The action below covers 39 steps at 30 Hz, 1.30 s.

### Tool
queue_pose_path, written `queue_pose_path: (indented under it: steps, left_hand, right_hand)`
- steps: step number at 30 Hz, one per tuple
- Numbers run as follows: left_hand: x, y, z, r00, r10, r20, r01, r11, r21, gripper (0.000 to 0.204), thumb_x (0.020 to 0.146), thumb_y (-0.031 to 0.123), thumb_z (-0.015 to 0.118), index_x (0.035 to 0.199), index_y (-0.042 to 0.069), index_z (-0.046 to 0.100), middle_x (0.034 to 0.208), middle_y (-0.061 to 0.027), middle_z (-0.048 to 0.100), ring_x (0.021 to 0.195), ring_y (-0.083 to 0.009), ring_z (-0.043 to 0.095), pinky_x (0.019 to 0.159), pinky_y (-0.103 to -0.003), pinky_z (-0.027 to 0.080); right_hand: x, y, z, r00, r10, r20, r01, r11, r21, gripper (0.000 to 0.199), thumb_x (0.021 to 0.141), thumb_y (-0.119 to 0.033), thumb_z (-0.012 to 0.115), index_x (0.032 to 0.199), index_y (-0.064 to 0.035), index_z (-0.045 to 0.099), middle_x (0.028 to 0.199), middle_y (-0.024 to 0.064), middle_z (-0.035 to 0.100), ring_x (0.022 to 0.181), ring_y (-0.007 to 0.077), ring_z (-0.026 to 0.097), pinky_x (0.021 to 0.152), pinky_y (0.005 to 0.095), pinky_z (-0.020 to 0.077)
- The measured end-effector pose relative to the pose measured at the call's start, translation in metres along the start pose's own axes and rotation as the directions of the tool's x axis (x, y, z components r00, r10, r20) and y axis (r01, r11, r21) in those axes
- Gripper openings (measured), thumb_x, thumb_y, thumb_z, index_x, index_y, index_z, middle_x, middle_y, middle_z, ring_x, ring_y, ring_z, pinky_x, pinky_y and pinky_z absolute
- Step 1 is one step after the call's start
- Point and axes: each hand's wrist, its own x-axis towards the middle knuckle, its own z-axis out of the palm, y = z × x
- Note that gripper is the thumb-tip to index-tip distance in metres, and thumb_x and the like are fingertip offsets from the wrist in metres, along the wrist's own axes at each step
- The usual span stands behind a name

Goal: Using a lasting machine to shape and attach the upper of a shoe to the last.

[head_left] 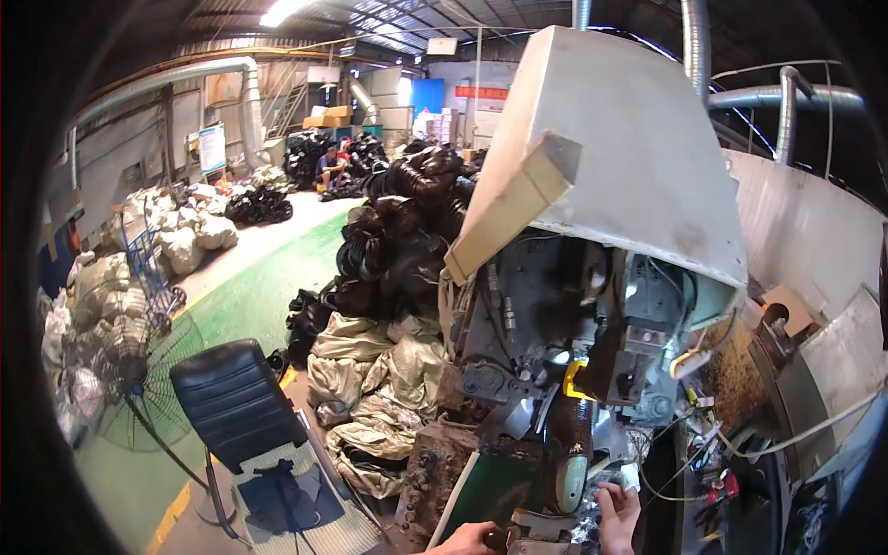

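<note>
Two bare hands work at the foot of a grimy machine (647, 344) in a factory hall, a dark piece (572, 427) with a pale tip (573, 483) standing between 4 and 5 o'clock, its tip pointing down toward them. The left hand (470, 538), at 6 o'clock on the lower edge, has its fingers curled against the machine's dark front; whether they grip anything cannot be told. The right hand (618, 518), at 5 o'clock, bends its fingers just beside the pale tip, a small white thing (631, 476) showing at the fingertips; whether it is held is unclear. A yellow bracket (570, 377) curves at the top of the dark piece, beneath a large grey hood (638, 139) at 2 o'clock. Pale sacks (375, 365) slump at 7 o'clock, below a heap of glossy black goods (398, 222) near 11. A black chair (227, 398) stands at 8 o'clock beside a wire-caged fan (132, 372), while a person (326, 171) sits among more dark heaps toward 10.
</note>
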Motion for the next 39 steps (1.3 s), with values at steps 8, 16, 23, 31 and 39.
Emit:
queue_pose_path:
  steps: [8, 16, 23, 31, 39]
  left_hand:
    - [-0.023, 0.040, -0.144, 0.923, -0.109, -0.370, -0.070, 0.896, -0.439, 0.037, 0.087, 0.020, 0.071, 0.117, -0.002, 0.065, 0.109, -0.0201, 0.070, 0.093, -0.0298, 0.069, 0.081, -0.041, 0.058]
    - [-0.015, 0.196, -0.061, 0.771, -0.046, -0.635, -0.280, 0.872, -0.402, 0.061, 0.103, 0.043, 0.044, 0.122, -0.010, 0.065, 0.124, -0.0234, 0.064, 0.114, -0.0367, 0.062, 0.101, -0.048, 0.053]
    - [-0.020, 0.281, 0.090, 0.960, -0.276, 0.052, 0.214, 0.598, -0.772, 0.047, 0.096, 0.016, 0.067, 0.137, -0.004, 0.055, 0.121, -0.0146, 0.064, 0.109, -0.0278, 0.061, 0.094, -0.042, 0.053]
    - [-0.023, 0.189, 0.282, 0.776, -0.134, 0.617, 0.404, 0.856, -0.323, 0.034, 0.094, 0.014, 0.068, 0.123, -0.004, 0.063, 0.112, -0.0205, 0.071, 0.102, -0.0295, 0.070, 0.096, -0.042, 0.055]
    - [-0.071, 0.172, 0.304, 0.778, -0.159, 0.608, 0.198, 0.980, 0.002, 0.035, 0.095, 0.012, 0.071, 0.124, -0.005, 0.064, 0.114, -0.0102, 0.071, 0.104, -0.0165, 0.066, 0.092, -0.028, 0.051]
  right_hand:
    - [-0.095, -0.080, 0.018, 0.772, -0.375, 0.514, 0.590, 0.724, -0.358, 0.036, 0.089, -0.021, 0.072, 0.123, -0.0099, 0.067, 0.103, 0.0075, 0.072, 0.087, 0.0264, 0.070, 0.073, 0.0351, 0.0562]
    - [-0.141, -0.106, 0.002, 0.302, -0.704, 0.643, 0.953, 0.219, -0.209, 0.063, 0.094, -0.031, 0.066, 0.147, -0.0032, 0.046, 0.152, 0.0219, 0.045, 0.141, 0.0426, 0.043, 0.117, 0.0525, 0.0351]
    - [-0.216, -0.087, -0.123, 0.823, -0.568, 0.006, 0.555, 0.802, -0.221, 0.066, 0.089, -0.023, 0.078, 0.143, 0.0005, 0.049, 0.127, 0.0152, 0.066, 0.116, 0.0271, 0.064, 0.102, 0.0390, 0.0498]
    - [-0.356, -0.020, -0.346, 0.456, 0.579, -0.676, 0.173, 0.687, 0.706, 0.042, 0.079, -0.007, 0.081, 0.118, -0.0044, 0.066, 0.106, 0.0084, 0.070, 0.091, 0.0204, 0.067, 0.080, 0.0339, 0.0552]
    - [-0.603, 0.119, -0.661, -0.045, 0.498, -0.866, 0.270, 0.841, 0.470, 0.056, 0.090, -0.047, 0.069, 0.128, -0.0078, 0.057, 0.122, 0.0149, 0.063, 0.105, 0.0345, 0.064, 0.077, 0.0484, 0.0612]
